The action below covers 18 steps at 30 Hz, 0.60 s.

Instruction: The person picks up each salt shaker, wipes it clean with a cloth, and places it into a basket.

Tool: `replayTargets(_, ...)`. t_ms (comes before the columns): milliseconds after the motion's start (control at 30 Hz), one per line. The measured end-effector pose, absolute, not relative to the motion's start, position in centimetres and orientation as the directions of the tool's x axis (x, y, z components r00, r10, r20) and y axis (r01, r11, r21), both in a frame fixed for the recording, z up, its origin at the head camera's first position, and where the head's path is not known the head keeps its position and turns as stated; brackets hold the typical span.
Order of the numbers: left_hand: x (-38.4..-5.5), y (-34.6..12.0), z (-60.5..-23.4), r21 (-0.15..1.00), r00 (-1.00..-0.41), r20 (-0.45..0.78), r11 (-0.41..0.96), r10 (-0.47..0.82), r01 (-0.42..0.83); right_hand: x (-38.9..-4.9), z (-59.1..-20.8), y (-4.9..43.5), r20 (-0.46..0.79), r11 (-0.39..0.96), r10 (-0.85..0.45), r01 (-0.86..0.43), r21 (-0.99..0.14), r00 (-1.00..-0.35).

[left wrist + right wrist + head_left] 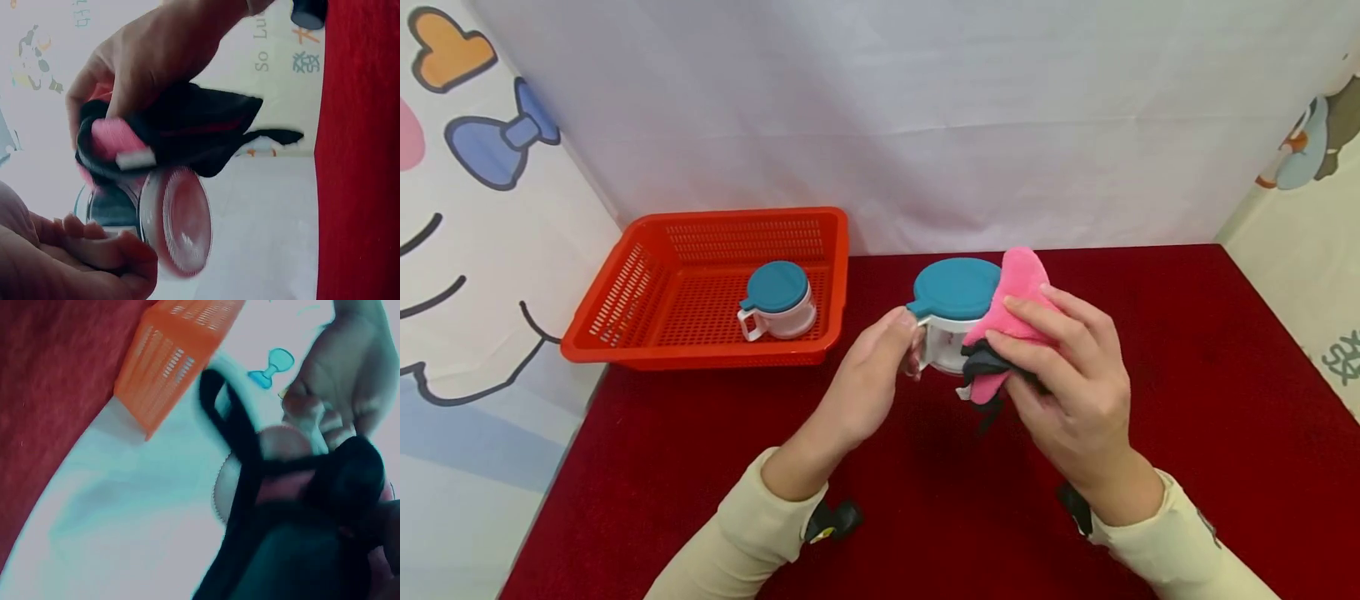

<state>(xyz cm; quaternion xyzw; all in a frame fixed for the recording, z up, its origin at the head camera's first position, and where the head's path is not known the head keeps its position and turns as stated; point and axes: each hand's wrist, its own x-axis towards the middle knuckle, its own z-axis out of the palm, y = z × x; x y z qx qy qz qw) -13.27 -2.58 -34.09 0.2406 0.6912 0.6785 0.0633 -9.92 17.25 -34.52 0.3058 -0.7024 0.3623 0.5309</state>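
Note:
A clear jar with a teal lid (957, 287) and a white handle is held up over the table. My left hand (874, 362) grips it by the handle, thumb by the lid's tab. In the left wrist view the ribbed round base (187, 222) of the jar faces the camera. With my right hand (1078, 383) I hold a bunched pink and black cloth (1018, 287) against the jar's right side, fingers spread over the pink face. The cloth's dark side and a hanging loop (234, 419) cover much of the jar in the right wrist view.
A red plastic basket (700, 357) stands at the back left of the dark red table (1210, 400). Inside it sits a second, similar lidded jar (778, 292) with its handle to the left. A white curtain (925, 125) hangs behind the table.

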Motion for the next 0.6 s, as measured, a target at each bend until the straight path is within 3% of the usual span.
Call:
replayTargets(100, -13.2, -2.3, -34.1, 0.967, -0.879, 0.246, -0.039, 0.407, 0.253, -10.3, -35.2, 16.5, 0.984, 0.608, -0.130, -0.794, -0.018, -0.122)
replayTargets(267, -13.2, -2.5, -34.1, 0.968, -0.882, 0.247, -0.065, 0.401, 0.241, -10.9, -37.1, 16.6, 0.974, 0.630, -0.227, -0.765, 0.134, -0.016)
replayTargets(400, -13.4, -2.7, -34.2, 0.971, -0.886, 0.236, -0.070, 0.398, 0.227, -10.8, -37.9, 17.3, 0.965, 0.632, -0.260, -0.763, 0.134, -0.047)
replayTargets(600, -13.5, -2.7, -34.3, 0.975, -0.887, 0.213, -0.025, 0.411, 0.223, -10.6, -36.8, 18.3, 0.953, 0.661, -0.224, -0.751, -0.007, -0.206)
